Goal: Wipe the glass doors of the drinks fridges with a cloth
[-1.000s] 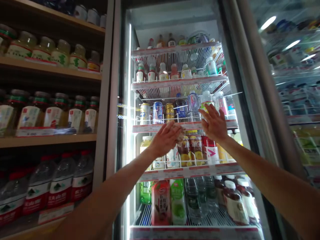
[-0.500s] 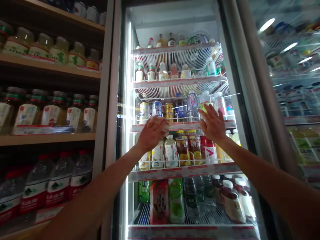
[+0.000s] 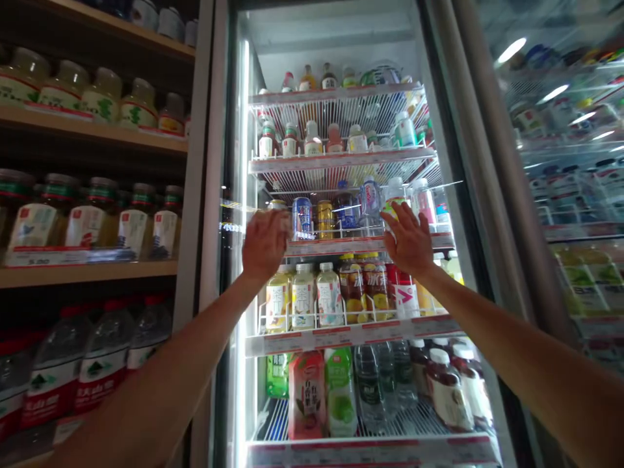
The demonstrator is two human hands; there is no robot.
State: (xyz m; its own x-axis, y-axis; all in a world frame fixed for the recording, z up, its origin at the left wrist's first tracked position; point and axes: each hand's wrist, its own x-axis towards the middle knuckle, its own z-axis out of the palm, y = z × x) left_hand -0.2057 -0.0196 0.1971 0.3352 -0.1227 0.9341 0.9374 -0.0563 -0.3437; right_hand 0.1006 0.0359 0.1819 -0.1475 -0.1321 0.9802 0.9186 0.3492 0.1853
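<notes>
My left hand [image 3: 266,244] is raised at the left side of the lit drinks fridge, in front of the can shelf. It is partly blurred, with its fingers stretched forward and nothing seen in them. Behind it, a pale can [image 3: 277,204] is mostly covered. A blue can [image 3: 303,218] and a gold can [image 3: 325,219] stand to its right. My right hand [image 3: 409,242] is spread in front of the same shelf, before a bottle with a green label [image 3: 394,192]. Whether either hand touches anything, I cannot tell.
Tea bottles [image 3: 303,296] and red-labelled bottles line the shelf below the hands. Larger cartons and bottles, among them a red one [image 3: 307,396], stand at the bottom. Wooden shelves [image 3: 88,270] with jars and water bottles are at left. Another glass-fronted fridge [image 3: 575,214] is at right.
My left hand has moved left and slightly up, from the shelf's middle towards the fridge's left side. My right hand stays spread in nearly the same place. The view has shifted slightly.
</notes>
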